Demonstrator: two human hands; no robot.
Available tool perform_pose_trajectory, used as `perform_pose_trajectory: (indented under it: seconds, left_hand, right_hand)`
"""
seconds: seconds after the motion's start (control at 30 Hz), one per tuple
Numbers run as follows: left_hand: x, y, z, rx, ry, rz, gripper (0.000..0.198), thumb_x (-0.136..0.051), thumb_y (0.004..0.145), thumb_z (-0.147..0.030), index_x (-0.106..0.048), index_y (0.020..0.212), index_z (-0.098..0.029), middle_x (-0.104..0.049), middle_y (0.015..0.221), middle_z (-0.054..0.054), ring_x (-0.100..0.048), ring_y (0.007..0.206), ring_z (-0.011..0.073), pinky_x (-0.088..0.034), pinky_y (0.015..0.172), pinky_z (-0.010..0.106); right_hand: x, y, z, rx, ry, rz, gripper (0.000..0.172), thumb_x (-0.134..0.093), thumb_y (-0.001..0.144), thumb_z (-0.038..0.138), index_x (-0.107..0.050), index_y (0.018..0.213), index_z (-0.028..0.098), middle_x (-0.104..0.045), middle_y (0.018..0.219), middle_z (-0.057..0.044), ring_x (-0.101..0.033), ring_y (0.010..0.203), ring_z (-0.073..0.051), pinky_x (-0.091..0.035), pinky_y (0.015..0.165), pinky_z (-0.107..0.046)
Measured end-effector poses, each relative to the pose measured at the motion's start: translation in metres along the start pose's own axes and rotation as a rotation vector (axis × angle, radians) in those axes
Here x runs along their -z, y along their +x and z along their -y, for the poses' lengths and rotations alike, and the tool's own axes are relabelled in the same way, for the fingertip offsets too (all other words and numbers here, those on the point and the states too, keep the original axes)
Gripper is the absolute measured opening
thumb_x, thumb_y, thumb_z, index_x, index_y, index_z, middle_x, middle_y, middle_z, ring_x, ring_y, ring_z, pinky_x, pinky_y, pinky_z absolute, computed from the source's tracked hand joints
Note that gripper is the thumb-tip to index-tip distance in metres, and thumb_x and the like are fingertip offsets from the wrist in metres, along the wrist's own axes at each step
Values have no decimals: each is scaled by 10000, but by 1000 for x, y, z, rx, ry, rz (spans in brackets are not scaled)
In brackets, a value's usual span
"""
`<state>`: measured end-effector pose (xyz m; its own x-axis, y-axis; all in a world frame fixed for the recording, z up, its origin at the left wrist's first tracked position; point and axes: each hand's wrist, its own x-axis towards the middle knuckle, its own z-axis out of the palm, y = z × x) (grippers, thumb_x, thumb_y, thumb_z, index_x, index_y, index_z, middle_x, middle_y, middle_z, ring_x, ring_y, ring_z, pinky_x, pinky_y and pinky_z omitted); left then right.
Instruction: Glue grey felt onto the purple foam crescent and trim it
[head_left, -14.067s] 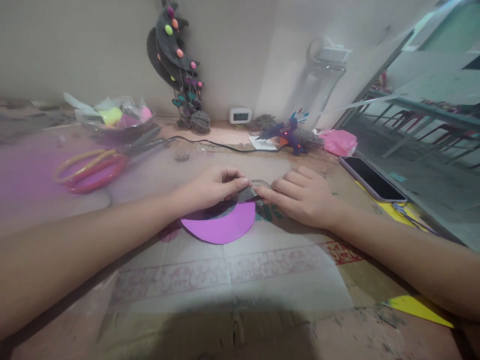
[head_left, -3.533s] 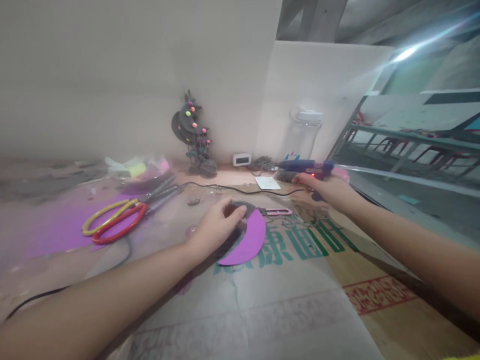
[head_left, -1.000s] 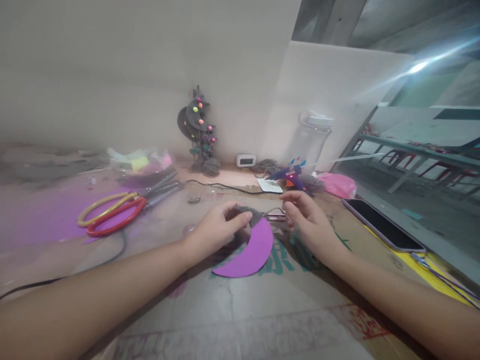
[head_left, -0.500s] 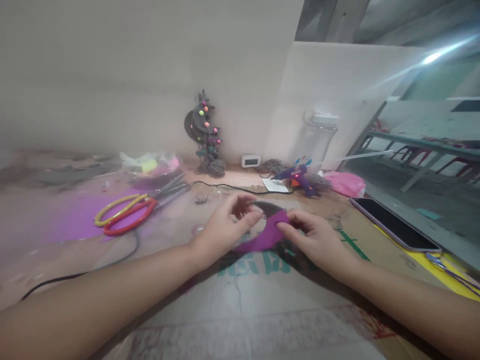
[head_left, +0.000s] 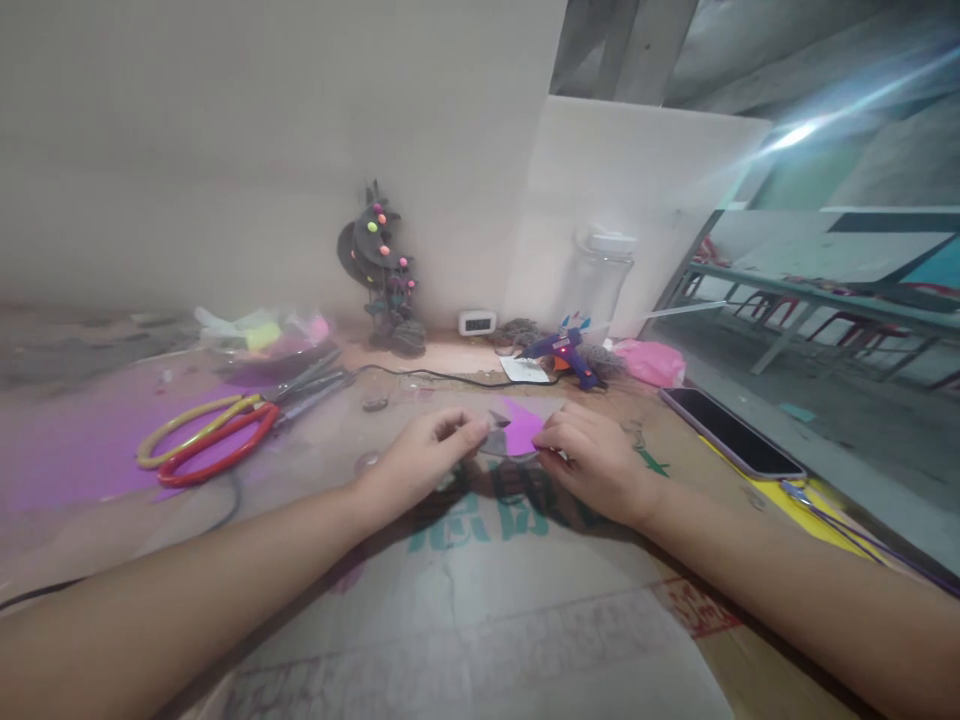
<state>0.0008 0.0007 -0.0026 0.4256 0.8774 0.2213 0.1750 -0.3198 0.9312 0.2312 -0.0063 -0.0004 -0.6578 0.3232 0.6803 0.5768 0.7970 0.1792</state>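
Observation:
A curved piece of purple and dark grey felt or foam sheet (head_left: 521, 430) is held between my hands above the cardboard-covered table. My left hand (head_left: 427, 452) pinches its grey end between thumb and fingers. On the other side, my right hand (head_left: 596, 458) grips the purple edge, thumb below and fingers above. Parts of the piece are hidden behind the fingers. Beyond the hands stands a grey crescent-shaped ornament (head_left: 373, 250) dotted with bright little balls.
Scissors with red and yellow handles (head_left: 217, 440) lie left on purple sheet. A blue glue gun (head_left: 562, 350), a white digital clock (head_left: 477, 323), a clear bottle (head_left: 596, 280) and a pink bag (head_left: 649, 362) line the back. At right lies a phone (head_left: 731, 432); a black cord (head_left: 435, 376) crosses behind.
The curved piece has been turned, and its purple part now faces up between the hands. My right fingers have shifted over its edge. The whole view has swung slightly right.

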Motion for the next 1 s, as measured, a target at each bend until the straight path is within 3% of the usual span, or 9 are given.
perform_pose_trajectory:
  seconds: [0.13,0.47,0.53,0.63,0.7,0.8,0.87,1.0]
  left_hand:
    - [1,4,0,32,37,-44,340,-550,834,-497,-547,698,-185,-568,649,-25,-537,641,144,-407,619,252]
    - [-1,4,-2,19,126,-24,312,-504,839,-448,-526,672,-186,-551,668,1,-518,669,162,-392,647,284]
    - [0,5,-1,5,90,-38,294,-494,843,-427,-517,677,-185,-532,669,-4,-506,666,158,-391,650,282]
    - [0,7,1,-4,67,-65,290,-507,842,-421,-500,674,-185,-507,663,-14,-486,654,151,-372,626,272]
    - [1,7,2,-2,66,-78,294,-515,845,-419,-496,671,-184,-493,655,-20,-474,648,149,-357,610,265]
    - [1,6,2,13,77,-98,314,-508,856,-429,-489,665,-181,-481,651,-25,-466,642,146,-345,601,264]
    - [1,5,3,14,89,-110,338,-496,866,-445,-481,656,-181,-467,641,-29,-457,628,142,-333,589,264]
    - [2,5,5,4,104,-113,352,-480,885,-454,-497,666,-178,-467,638,-33,-458,623,137,-334,587,262]
  right_hand:
    - [2,1,2,38,-37,21,116,-493,896,108,-539,833,193,-613,716,-27,-501,683,-154,-377,623,-271]
    - [1,-1,-1,65,-126,89,169,-454,934,157,-569,813,186,-594,705,-33,-484,666,-158,-353,625,-280]
    - [2,0,2,41,-74,92,140,-514,939,288,-582,877,183,-618,734,-34,-527,693,-159,-374,637,-275]
    - [11,3,6,2,55,56,388,-524,883,557,-577,967,182,-643,798,-53,-578,748,-180,-418,661,-283]
    - [20,5,4,-100,92,21,371,-477,906,544,-570,961,189,-631,790,-47,-579,721,-174,-429,652,-281]
    - [28,6,-16,-494,66,-20,183,-469,916,365,-553,906,203,-598,752,-17,-546,665,-150,-423,634,-269]
    - [24,1,-41,-755,101,-180,177,-471,895,361,-533,854,201,-588,771,-19,-543,705,-160,-441,671,-285]
    - [4,-16,-96,-932,88,-203,148,-504,800,198,-556,930,151,-631,911,-82,-595,827,-194,-481,786,-352]
